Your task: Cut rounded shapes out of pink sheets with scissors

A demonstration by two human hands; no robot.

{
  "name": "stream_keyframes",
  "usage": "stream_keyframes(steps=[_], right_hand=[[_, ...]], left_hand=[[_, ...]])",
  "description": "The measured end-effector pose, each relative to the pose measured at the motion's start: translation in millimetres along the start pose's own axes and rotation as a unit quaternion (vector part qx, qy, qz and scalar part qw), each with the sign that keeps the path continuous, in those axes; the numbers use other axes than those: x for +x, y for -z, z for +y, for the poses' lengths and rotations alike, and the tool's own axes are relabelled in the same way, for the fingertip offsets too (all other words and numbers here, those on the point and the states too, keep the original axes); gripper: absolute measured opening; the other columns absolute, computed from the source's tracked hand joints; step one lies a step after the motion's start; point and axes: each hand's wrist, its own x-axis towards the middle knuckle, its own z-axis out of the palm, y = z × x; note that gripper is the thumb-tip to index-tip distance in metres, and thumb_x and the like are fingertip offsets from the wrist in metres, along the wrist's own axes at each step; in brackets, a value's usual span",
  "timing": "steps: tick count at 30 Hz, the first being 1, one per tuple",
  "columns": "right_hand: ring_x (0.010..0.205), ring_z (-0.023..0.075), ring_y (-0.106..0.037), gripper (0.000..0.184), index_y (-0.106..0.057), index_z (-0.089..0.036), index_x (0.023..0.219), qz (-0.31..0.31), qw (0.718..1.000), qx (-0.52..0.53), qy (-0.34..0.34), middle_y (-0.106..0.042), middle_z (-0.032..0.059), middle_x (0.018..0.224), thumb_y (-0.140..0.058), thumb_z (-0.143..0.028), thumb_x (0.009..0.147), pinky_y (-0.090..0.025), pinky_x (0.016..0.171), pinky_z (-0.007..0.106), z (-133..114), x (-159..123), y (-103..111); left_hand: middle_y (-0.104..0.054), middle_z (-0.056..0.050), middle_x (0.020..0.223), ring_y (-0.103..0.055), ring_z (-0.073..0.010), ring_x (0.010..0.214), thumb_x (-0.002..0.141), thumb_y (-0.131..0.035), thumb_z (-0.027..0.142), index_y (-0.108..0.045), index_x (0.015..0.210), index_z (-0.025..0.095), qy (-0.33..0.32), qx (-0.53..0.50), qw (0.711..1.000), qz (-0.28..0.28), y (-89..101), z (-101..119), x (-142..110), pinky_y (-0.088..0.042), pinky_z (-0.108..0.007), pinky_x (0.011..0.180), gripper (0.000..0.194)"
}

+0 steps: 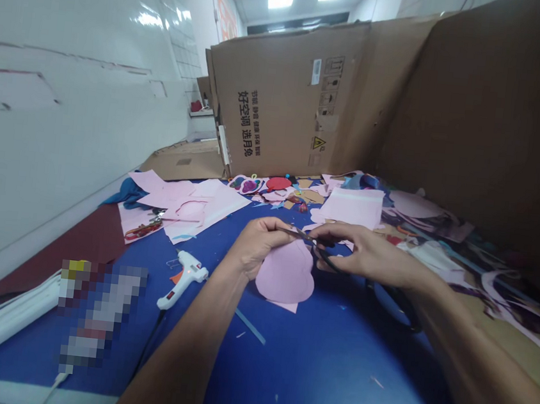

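Between my hands is a pink paper piece with a rounded, scalloped outline, and a pointed pink corner sticks out below it. My left hand pinches its upper left edge. My right hand grips a pair of scissors with dark handles, part of which hangs below the wrist. The scissor blades lie across the top edge of the paper, pointing toward my left fingers. How far the blades are parted I cannot tell.
Left of my forearm lies a white glue gun with its cord. Pink sheets lie at the back left. Paper scraps pile up along the right. A large cardboard box walls off the back. A blurred-out strip lies front left.
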Motion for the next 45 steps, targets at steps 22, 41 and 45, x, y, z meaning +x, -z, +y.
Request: stream_keyframes(steps=[22,41,45], right_hand=[[0.105,0.0285,-0.071,0.040,-0.078,-0.026,0.123,-0.004,1.000,0.027,-0.003,-0.079,0.0046,0.115,-0.071,-0.030,0.084,-0.054,0.094,0.040,8,0,-2],[0.109,0.0304,-0.070,0.042,-0.079,-0.028,0.124,-0.001,0.999,0.052,-0.014,-0.078,0.0050,0.121,-0.076,-0.034,0.083,-0.054,0.098,0.043,11,2,-4],[0.109,0.0299,-0.070,0.040,-0.079,-0.027,0.123,0.003,0.999,0.040,-0.008,-0.078,0.0048,0.121,-0.075,-0.034,0.083,-0.053,0.098,0.042,12,2,-5]], left_hand=[[-0.075,-0.007,0.079,-0.067,-0.0172,0.067,0.056,-0.084,0.017,-0.074,0.071,0.016,0.001,0.012,1.000,-0.012,3.9,-1,2,-0.052,-0.031,0.068,0.018],[-0.076,-0.008,0.081,-0.068,-0.0183,0.070,0.058,-0.084,0.017,-0.074,0.073,0.015,-0.003,0.011,1.000,-0.014,5.3,-3,3,-0.053,-0.034,0.073,0.018],[-0.075,-0.008,0.080,-0.067,-0.0181,0.070,0.058,-0.084,0.017,-0.073,0.072,0.016,-0.006,0.012,1.000,-0.010,5.4,-3,3,-0.053,-0.033,0.072,0.018]])
